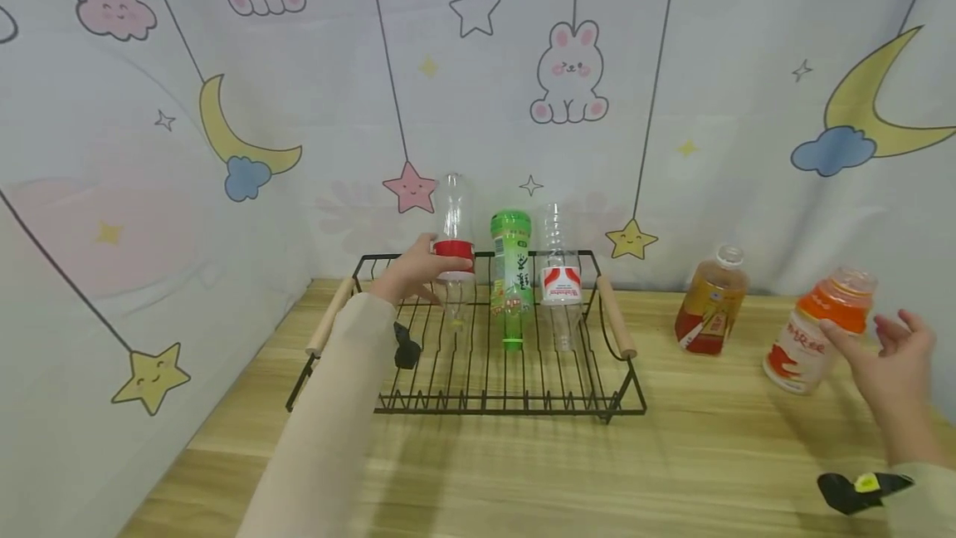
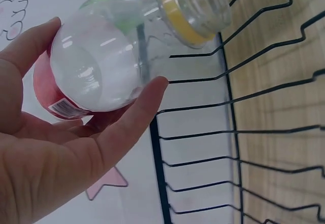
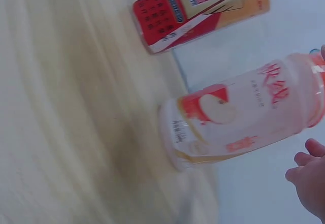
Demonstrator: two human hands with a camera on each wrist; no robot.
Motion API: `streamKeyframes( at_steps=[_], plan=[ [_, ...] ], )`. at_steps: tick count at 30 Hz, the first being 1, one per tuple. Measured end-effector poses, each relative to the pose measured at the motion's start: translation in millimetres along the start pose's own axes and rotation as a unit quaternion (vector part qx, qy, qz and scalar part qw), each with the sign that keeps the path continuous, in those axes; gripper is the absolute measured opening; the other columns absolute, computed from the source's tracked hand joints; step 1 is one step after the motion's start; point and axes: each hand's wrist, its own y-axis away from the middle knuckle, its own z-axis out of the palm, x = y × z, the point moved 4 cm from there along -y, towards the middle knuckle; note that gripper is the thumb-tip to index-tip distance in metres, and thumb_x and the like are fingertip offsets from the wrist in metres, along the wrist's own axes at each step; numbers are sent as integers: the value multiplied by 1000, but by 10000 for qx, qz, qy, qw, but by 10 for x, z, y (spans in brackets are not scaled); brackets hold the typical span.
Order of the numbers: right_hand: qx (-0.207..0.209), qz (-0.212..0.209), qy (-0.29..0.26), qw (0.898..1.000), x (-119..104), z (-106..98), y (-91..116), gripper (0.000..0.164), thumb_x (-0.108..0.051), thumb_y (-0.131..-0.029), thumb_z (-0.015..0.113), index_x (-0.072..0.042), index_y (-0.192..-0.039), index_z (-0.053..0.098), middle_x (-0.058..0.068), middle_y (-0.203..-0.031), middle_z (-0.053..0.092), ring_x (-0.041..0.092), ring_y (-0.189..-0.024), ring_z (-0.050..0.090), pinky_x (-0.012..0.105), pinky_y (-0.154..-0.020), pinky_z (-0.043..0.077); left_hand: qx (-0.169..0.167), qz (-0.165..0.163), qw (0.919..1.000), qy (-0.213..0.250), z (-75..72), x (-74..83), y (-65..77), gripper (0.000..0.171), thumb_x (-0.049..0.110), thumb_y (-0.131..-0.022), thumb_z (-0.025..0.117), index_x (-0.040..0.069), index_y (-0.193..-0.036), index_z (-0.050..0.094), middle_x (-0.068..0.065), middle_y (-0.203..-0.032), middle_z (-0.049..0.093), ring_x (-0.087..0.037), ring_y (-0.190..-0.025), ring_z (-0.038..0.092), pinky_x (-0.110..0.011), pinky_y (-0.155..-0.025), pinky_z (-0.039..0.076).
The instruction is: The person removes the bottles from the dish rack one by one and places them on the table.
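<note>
My left hand (image 1: 414,268) holds a clear plastic bottle (image 1: 453,214) with a red label, neck down over the left part of a black wire rack (image 1: 515,411). In the left wrist view, thumb and fingers are round this bottle (image 2: 96,66); its neck has a yellow ring. Beside it in the rack, a green bottle (image 1: 512,260) and a clear bottle with a red-and-white label (image 1: 562,285) also stand neck down. My right hand (image 1: 892,364), fingers spread, is beside an upright white-and-orange drink bottle (image 1: 799,347). Whether it touches the bottle is unclear.
An upright bottle with a red-and-yellow label (image 1: 711,301) stands between the rack and the white-and-orange bottle. Wooden handles (image 1: 616,318) flank the rack on the wooden table (image 1: 538,480). A printed curtain (image 1: 478,106) hangs right behind.
</note>
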Motion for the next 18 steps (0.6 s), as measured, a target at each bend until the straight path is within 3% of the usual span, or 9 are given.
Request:
streamKeyframes(
  at_steps=[2,7,10,14,18],
  plan=[
    [172,-274,94,9994,-121,-64,29,95,-42,-88,65,-34,-151,-6,5,-160,9,20,-149,3,38,-120,10,-10,55,9999,-161,-36,56,43,94,33,-89,68,13,-153,2,-17,-143,37,-44,-127,43,-54,-86,53],
    [545,-1037,102,9931,-762,-207,358,86,-31,-91,63,-26,-153,3,6,-157,17,18,-148,8,26,-118,4,-60,251,9987,-450,-103,217,171,93,34,-89,67,13,-153,3,-17,-142,38,-42,-124,45,-52,-81,55],
    [624,-1100,94,9919,-1213,-268,606,79,-25,-94,59,-18,-153,7,12,-157,16,17,-148,8,24,-118,3,-141,377,9977,-554,-124,297,243,94,35,-89,67,13,-153,3,-17,-143,38,-41,-124,46,-49,-78,57],
    [417,-932,372,9941,-1642,-322,822,74,-28,-97,53,-9,-153,9,15,-160,7,18,-149,1,28,-118,2,-229,504,9960,-696,-126,397,347,92,36,-87,69,15,-153,8,-16,-140,41,-39,-120,49,-43,-73,58],
    [201,-1212,728,9898,-1875,-351,898,74,-33,-99,49,-1,-153,10,19,-160,1,24,-148,-3,37,-119,0,-335,588,9945,-801,-101,485,439,86,34,-87,70,17,-150,15,-16,-136,42,-36,-117,49,-41,-69,59]
  ],
)
